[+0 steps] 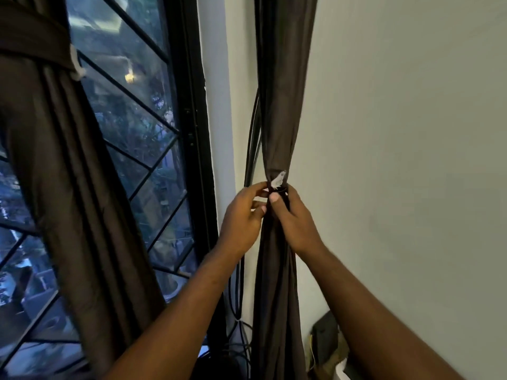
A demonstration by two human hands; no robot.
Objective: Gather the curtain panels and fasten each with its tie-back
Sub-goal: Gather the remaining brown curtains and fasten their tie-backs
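Fingers of the left hand (241, 215) and right hand (290, 218) pinch narrowly around the dark tie-back (278, 191), cinching the gathered right curtain panel (279, 105) at its waist against the wall (411, 133), probably to fasten the band. Beside it, black cables (253, 133) hang. Farther left, the left curtain panel (68, 160) already hangs tied before the barred window (131, 105).

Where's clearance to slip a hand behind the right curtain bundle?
Free: the bare grey wall right of the gathered dark brown right curtain panel. Crowded: its left side, where black cables run down the white window reveal, and both hands, left, right, pinch the tie.
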